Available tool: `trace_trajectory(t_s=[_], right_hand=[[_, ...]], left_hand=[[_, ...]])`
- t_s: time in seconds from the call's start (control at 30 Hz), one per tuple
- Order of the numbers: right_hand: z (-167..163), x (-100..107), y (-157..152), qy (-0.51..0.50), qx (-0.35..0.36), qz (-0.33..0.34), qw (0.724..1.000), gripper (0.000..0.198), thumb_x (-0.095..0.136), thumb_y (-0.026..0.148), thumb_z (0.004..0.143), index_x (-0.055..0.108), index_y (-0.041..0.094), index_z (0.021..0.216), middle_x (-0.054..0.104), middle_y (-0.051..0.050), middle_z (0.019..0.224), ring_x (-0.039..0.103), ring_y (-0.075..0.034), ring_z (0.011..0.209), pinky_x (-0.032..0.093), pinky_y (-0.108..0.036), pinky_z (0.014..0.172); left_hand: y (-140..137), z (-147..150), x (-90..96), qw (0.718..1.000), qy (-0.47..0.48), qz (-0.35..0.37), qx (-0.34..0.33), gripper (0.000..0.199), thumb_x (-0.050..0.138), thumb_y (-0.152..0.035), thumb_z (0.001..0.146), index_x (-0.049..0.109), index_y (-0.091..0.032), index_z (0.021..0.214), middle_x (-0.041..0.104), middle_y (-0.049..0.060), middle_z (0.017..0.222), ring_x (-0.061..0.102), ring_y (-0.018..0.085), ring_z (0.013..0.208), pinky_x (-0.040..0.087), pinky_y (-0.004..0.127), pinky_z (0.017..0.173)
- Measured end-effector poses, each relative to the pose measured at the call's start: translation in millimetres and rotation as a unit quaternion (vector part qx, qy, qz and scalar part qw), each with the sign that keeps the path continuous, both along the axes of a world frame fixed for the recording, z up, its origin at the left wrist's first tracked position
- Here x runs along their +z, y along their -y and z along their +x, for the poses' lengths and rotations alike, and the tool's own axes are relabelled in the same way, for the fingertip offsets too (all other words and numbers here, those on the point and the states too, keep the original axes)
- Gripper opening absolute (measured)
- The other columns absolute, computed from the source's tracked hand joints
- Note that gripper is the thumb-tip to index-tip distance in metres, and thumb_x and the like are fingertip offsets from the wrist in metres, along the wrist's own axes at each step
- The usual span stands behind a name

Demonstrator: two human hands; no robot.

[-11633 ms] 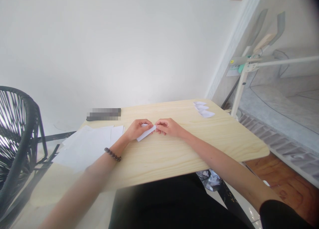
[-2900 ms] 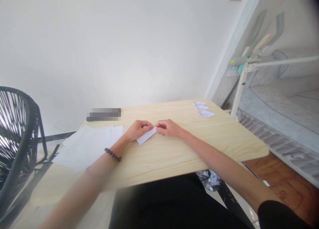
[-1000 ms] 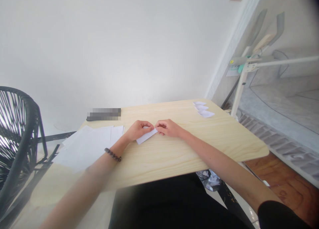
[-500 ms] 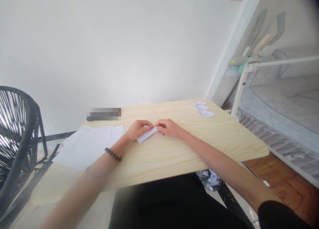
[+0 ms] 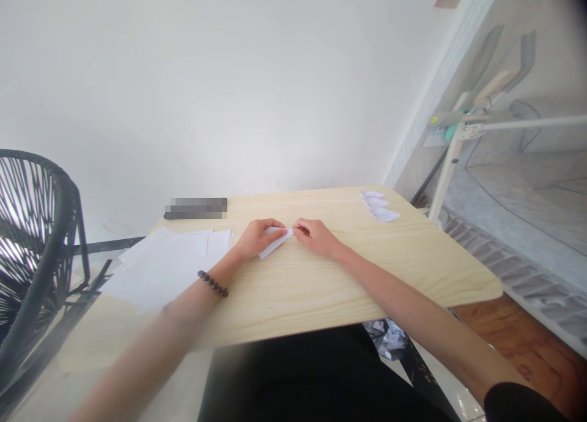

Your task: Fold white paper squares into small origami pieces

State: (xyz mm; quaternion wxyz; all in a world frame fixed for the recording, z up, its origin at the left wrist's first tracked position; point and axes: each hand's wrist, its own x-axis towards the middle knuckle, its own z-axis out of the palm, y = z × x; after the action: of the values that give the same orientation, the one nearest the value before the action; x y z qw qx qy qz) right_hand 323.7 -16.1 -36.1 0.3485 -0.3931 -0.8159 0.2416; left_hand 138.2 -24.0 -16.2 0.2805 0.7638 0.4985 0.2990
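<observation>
A folded piece of white paper (image 5: 274,245) is between my two hands, a little above or on the light wooden table (image 5: 298,287); I cannot tell which. My left hand (image 5: 259,237), with a dark bead bracelet on its wrist, grips the paper from the left, thumb along its upper edge. The fingers of my right hand (image 5: 312,235) pinch the paper's right tip. Part of the paper is hidden behind the left fingers. At the far right of the table lie several folded white paper pieces (image 5: 384,214), overlapping in a row.
Loose white sheets (image 5: 169,269) are spread on the table's left side. Behind them sits a dark, pixelated long object (image 5: 195,208). A black woven chair (image 5: 59,196) stands at left, a white metal frame (image 5: 444,180) at right. Crumpled silvery material (image 5: 389,339) shows below the table's front edge.
My view has shifted slightly, so the scene sits a little differently. My right fingers have drawn a little away from my left thumb, still at the paper's tip. Both hands keep hold.
</observation>
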Motion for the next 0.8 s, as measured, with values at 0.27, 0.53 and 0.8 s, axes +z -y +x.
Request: trace_trajectory(t_s=[0.27,0.53,0.8], right_hand=[[-2.5,2.4,2.4,0.019,0.032,0.007,0.999,0.019,0.039,0.024,0.078,0.055,0.015,0.074,0.054,0.0,0.066,0.044,-0.008,0.058,0.033,-0.02,0.057],[3.6,3.0,-0.2,0.022,0.068,-0.046,0.996,0.015,0.039,0.02,0.076,0.053,0.015,0.079,0.052,0.003,0.063,0.041,-0.007,0.054,0.031,-0.019,0.054],[2.5,3.4,3.2,0.048,0.067,-0.019,0.996,0.02,0.037,0.025,0.08,0.052,0.015,0.07,0.051,0.003,0.059,0.04,-0.007,0.051,0.03,-0.019,0.053]], left_hand=[[1.9,0.4,3.0,0.999,0.015,0.01,-0.026,0.03,0.048,-0.041,0.072,0.064,-0.016,0.08,0.064,0.001,0.078,0.054,0.014,0.067,0.038,0.021,0.057],[-0.1,-4.5,2.1,0.994,0.047,-0.099,-0.02,0.04,0.047,-0.046,0.07,0.062,-0.014,0.089,0.065,0.004,0.072,0.053,0.014,0.055,0.036,0.021,0.045],[-0.1,-4.1,0.5,0.997,0.024,-0.072,-0.008,0.039,0.049,-0.048,0.069,0.064,-0.015,0.084,0.061,0.002,0.062,0.048,0.011,0.048,0.031,0.02,0.041]])
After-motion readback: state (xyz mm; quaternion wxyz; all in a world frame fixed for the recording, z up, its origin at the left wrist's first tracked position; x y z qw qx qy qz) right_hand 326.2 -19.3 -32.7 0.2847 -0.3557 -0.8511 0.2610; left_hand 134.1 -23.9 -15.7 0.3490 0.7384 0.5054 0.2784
